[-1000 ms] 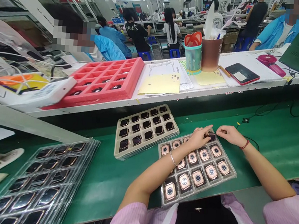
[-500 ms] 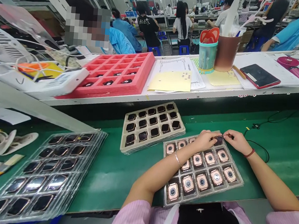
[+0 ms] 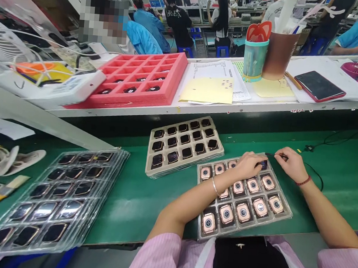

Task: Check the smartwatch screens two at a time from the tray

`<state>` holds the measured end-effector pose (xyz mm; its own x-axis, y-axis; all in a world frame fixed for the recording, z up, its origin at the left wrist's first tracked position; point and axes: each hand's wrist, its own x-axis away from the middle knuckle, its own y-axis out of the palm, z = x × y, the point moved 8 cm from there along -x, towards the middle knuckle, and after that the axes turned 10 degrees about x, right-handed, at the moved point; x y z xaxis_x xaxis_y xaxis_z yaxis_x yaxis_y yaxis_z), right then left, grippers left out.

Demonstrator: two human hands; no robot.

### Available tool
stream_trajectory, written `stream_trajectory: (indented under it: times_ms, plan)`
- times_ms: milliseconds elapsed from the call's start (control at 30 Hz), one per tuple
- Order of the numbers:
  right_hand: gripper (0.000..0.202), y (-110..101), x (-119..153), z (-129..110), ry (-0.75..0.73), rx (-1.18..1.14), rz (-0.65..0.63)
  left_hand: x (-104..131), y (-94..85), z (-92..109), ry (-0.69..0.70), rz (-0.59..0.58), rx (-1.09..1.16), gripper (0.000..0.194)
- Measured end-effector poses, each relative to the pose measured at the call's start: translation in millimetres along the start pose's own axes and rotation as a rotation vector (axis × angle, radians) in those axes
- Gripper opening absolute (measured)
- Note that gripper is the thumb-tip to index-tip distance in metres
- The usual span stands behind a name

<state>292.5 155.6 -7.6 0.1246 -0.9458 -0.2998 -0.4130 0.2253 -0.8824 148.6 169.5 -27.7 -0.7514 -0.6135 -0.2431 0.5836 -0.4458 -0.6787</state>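
In front of me lies a clear plastic tray of smartwatches, most with rose-gold backs facing up. My left hand reaches across it to the far right corner. Its fingers are closed on a smartwatch whose dark face shows. Just beyond that corner, my right hand pinches a thin black piece, like a cable end or slim tool, that points left towards the watch. A small space separates its tip from my left fingers; whether it touches the watch I cannot tell. My left forearm hides part of the tray.
Behind it sits a beige tray of dark-faced watches. Stacked clear trays of watches lie left. A black cable curves across the green table. The shelf above bears a pink foam tray, cups and a phone. Several people work beyond.
My right hand has drawn slightly right, away from my left hand, exposing the thin black piece. The left hand keeps its place at the corner watch. The view has tilted down a little.
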Motion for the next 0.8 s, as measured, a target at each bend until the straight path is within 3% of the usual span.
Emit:
stream_trajectory:
  times_ms: [100, 167, 233, 333, 500, 633, 800]
  plan:
    - [0.013, -11, 23, -12, -0.116, 0.003, -0.153, 2, 0.8, 2, 0.011, 0.016, -0.071, 0.04]
    - [0.013, -10, 44, -22, -0.209, 0.038, -0.288, 2, 0.5, 4, 0.01, 0.014, -0.087, 0.042]
    - [0.015, -9, 59, -26, -0.227, 0.041, -0.342, 3, -2.1, 7, 0.006, 0.018, -0.099, 0.044]
    - [0.018, -8, 61, -23, -0.119, -0.088, -0.277, 6, -5.5, 19, 0.034, 0.003, -0.099, 0.044]
    - [0.022, 2, 44, -7, 0.057, -0.166, -0.117, 11, 5.6, 33, 0.054, -0.135, 0.01, 0.058]
    - [0.022, 8, 44, -2, 0.068, -0.136, -0.092, 11, 7.3, 30, 0.034, -0.069, -0.021, 0.038]
    - [0.021, 7, 48, -7, 0.052, -0.108, -0.084, 13, 11.6, 37, 0.115, -0.092, -0.058, 0.029]
